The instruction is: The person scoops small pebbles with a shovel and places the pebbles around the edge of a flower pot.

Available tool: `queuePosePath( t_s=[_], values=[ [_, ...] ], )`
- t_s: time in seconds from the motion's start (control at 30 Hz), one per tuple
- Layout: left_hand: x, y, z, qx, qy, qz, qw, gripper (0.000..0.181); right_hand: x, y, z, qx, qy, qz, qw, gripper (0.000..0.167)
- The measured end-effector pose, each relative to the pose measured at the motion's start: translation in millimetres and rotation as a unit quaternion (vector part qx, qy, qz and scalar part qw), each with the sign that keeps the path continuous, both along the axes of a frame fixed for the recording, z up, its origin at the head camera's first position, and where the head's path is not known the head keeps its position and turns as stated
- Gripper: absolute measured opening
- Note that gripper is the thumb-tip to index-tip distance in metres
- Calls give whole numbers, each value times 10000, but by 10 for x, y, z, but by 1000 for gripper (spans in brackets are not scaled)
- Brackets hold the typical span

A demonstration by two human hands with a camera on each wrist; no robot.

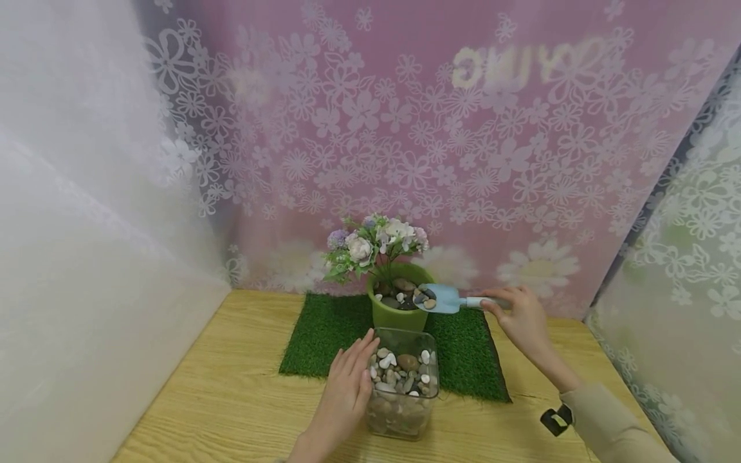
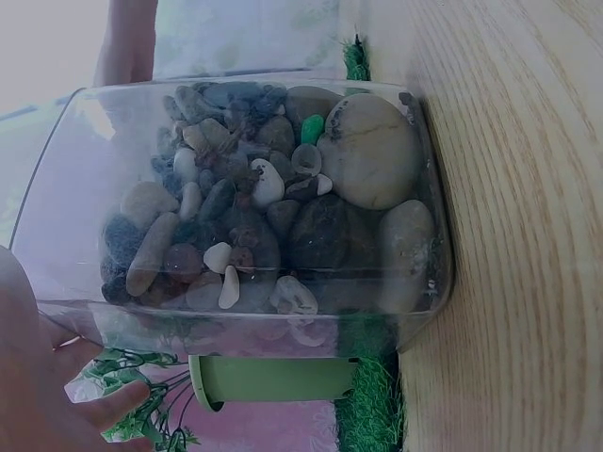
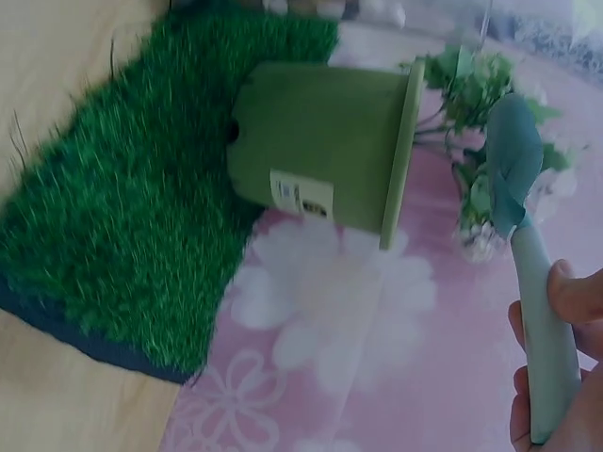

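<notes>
The right hand grips the handle of a light blue trowel, whose blade carries several pebbles over the right rim of a green pot. In the right wrist view, thumb and fingers wrap the trowel's handle above the pot's rim level. Stones and a plant with white, pink and purple flowers are in the pot. The left hand rests with extended fingers against the left side of a clear container of mixed stones. Its fingers also show beside the container in the left wrist view.
A green turf mat lies under the pot on the wooden table. Behind stands a pink flowered curtain, with pale sheeting at the left and a flowered sheet at the right. A dark band is at the right wrist.
</notes>
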State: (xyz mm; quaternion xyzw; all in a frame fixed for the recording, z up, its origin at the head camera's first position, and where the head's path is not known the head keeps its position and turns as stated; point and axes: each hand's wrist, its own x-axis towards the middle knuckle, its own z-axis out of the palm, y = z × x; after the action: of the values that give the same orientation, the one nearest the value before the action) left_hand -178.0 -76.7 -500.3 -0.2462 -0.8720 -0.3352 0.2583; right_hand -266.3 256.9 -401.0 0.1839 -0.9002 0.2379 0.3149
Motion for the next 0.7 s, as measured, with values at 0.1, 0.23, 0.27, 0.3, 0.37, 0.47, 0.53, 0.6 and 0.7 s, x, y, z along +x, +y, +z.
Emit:
queuePosePath(
  t_s=[0.1, 0.23, 0.27, 0.3, 0.37, 0.47, 0.53, 0.6, 0.7],
  values=[
    [2, 1, 3, -5, 18, 6, 10000, 52, -160, 22, 24, 61, -184, -92, 9998, 18],
    [4, 4, 7, 6, 16, 4, 10000, 51, -382, 23, 22, 187, -207, -98, 9996, 18],
    [4, 3, 6, 13, 6, -1, 10000, 51, -435, 19, 15, 211, -187, -71, 9996, 17],
    [4, 3, 6, 5, 4, 6, 10000, 51, -488, 15, 5, 261, -141, -55, 9995, 17],
    [5, 4, 9, 1, 2, 2, 10000, 52, -587, 5, -17, 366, -70, -17, 9993, 16],
    [7, 1, 15, -1, -36, -8, 10000, 52, -709, -24, -41, 580, 35, 67, 9983, 14],
    [7, -1, 20, 3, -81, -14, 10000, 52, -784, -52, -51, 771, 152, 106, 9968, 13],
    [9, -3, 25, 7, -132, -21, 9999, 51, -853, -89, -53, 942, 265, 193, 9950, 12],
    [10, -4, 29, 7, -194, -38, 9998, 51, -940, -153, -49, 1212, 391, 237, 9916, 11]
  ],
)
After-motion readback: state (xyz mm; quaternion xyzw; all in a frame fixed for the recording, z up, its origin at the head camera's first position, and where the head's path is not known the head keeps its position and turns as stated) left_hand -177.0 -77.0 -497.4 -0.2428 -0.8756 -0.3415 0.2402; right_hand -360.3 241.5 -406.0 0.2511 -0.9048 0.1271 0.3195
